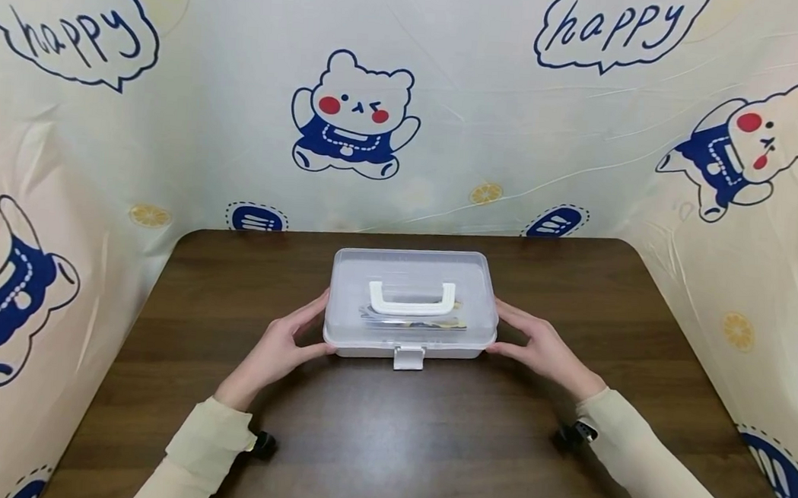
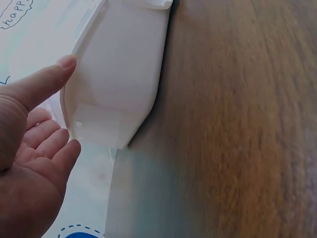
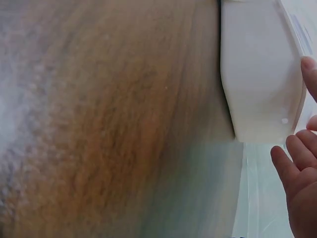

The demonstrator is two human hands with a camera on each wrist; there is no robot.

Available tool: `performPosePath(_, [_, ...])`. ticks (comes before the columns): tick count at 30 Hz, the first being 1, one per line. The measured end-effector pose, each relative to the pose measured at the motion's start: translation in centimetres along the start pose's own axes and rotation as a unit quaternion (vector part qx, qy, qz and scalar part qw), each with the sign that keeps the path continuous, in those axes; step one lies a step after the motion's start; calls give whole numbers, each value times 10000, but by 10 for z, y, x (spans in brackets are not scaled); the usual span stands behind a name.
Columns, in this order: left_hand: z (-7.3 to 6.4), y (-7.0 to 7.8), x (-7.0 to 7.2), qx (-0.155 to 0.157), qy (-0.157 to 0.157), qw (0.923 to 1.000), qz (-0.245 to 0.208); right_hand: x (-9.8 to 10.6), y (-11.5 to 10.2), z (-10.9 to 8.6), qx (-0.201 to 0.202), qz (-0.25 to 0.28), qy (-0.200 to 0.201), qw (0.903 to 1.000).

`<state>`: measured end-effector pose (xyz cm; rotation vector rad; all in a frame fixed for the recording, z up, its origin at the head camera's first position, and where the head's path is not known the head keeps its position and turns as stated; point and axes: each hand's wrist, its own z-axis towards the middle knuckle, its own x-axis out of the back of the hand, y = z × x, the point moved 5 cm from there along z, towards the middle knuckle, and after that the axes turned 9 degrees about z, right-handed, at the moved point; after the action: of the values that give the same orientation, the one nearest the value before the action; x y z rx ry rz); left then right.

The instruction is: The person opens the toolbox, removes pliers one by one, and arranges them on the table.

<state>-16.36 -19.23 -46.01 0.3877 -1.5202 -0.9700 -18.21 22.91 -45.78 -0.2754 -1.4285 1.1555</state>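
A plastic storage box [image 1: 363,277] with a translucent lid sits toward the far side of the table. Its white carry handle [image 1: 412,308] lies on the lid, which is down, and a white latch [image 1: 409,358] juts from the front. Flat items with dark and yellow patches show dimly through the lid. My left hand [image 1: 290,349] touches the left end, thumb at the front corner and fingers along the side. At the right end my right hand [image 1: 537,345] mirrors it, thumb [image 3: 309,67] on the rim. Both hands have relaxed, spread fingers.
The brown wooden table [image 1: 387,446] has rounded far corners. A pale curtain [image 1: 462,108] printed with bears and "happy" bubbles surrounds it on the back and both sides. A small black device [image 1: 263,445] is worn at the left wrist, another [image 1: 571,436] at the right.
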Motion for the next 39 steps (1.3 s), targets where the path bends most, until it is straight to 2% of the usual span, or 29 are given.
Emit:
performPosePath(5, [-4,5,5,-141,120,9997,157,3,-1,-3,20,111,198,9997])
performPosePath(9, [-6,8,12,-69,203,9992,342,7,-7,-3,132,329,391,9986])
performPosePath(13, [-5,13,20,67,269,9991,333,13,-13,-2,161,493,568,9970])
performPosePath(18, [1,20,33,269,368,9986,268,21,-19,0,-329,719,642,9948])
performPosePath(22, [6,25,41,379,489,9981,-42,27,-24,5,-768,972,725,9896])
performPosePath(28, [14,28,48,545,738,9947,-457,35,-33,15,-884,984,897,9871])
performPosePath(31, [18,29,52,610,867,9933,-460,39,-35,19,-1002,1008,1010,9847])
performPosePath(36, [27,34,59,597,1094,9920,-187,46,-39,27,-1275,1042,1207,9789])
performPosePath(39, [34,39,65,597,1184,9911,-56,51,-40,33,-1284,1054,1400,9761])
